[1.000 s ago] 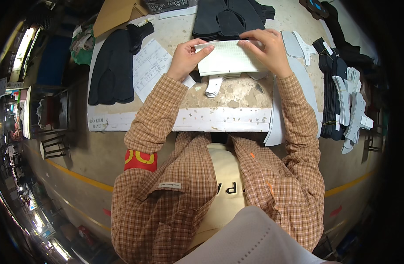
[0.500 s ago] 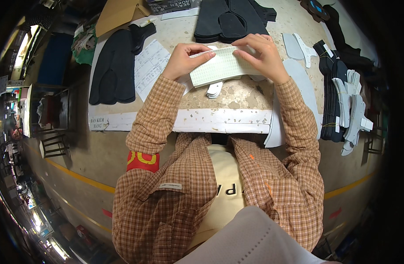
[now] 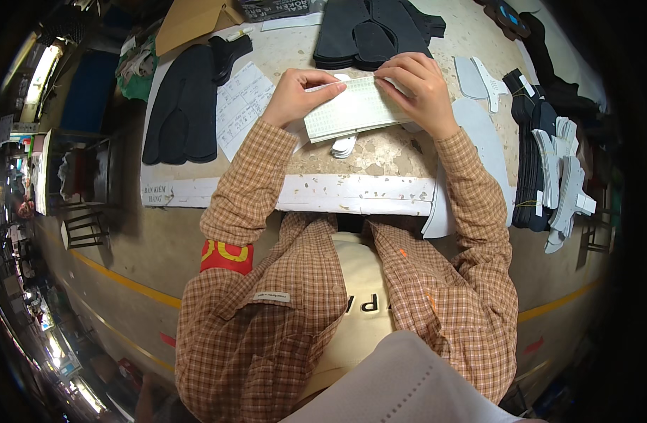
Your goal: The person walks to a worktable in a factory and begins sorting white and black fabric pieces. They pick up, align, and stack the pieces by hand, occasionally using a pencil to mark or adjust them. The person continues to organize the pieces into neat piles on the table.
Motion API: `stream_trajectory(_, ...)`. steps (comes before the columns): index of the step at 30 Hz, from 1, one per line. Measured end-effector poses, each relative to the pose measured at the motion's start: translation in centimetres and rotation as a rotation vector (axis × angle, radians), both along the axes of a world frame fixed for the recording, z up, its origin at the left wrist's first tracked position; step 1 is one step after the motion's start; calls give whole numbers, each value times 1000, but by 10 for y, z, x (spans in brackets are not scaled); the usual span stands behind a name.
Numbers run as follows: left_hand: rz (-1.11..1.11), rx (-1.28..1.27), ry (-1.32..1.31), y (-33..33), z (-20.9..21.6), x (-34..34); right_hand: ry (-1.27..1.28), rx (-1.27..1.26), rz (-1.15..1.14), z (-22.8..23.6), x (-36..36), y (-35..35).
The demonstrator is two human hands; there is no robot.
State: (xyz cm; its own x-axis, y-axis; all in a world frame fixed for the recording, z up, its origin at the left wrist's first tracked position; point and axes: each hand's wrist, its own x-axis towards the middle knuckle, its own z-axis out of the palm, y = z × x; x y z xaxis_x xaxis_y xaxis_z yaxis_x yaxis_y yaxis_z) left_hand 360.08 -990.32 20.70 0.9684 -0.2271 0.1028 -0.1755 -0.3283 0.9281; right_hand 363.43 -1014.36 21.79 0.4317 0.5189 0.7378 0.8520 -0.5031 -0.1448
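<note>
Between my two hands is a thin stack of pale green-white label sheets (image 3: 351,111), printed in a fine grid and tilted above the table. My left hand (image 3: 295,96) pinches its upper left part, thumb on top. At the upper right edge, my right hand (image 3: 420,93) has its fingers curled and thumb against the sheets; the fingertips are partly hidden. Below the sheets, a few white cut pieces (image 3: 344,146) poke out, mostly covered. Just beyond my hands lies a stack of black cut panels (image 3: 369,35).
Left on the table (image 3: 288,190) are black cut pieces (image 3: 182,106) and a written paper (image 3: 244,106). Light grey pieces (image 3: 478,137) lie to the right, near banded black (image 3: 529,162) and white bundles (image 3: 566,190). A cardboard box (image 3: 196,22) stands at the back left.
My right hand has shifted slightly left and its fingers have curled more at the sheets' edge. My left hand keeps its pinch in nearly the same place.
</note>
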Motion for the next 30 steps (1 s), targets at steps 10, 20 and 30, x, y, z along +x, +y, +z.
stream_trajectory(10,0,-32,52,-3,0,-1,281,192,51,-4,-2,3)
stream_trajectory(20,-24,-71,43,-5,1,-3,43,78,38,-4,-10,13)
stream_trajectory(30,-29,-66,63,-5,-1,-3,291,271,115,1,-17,15)
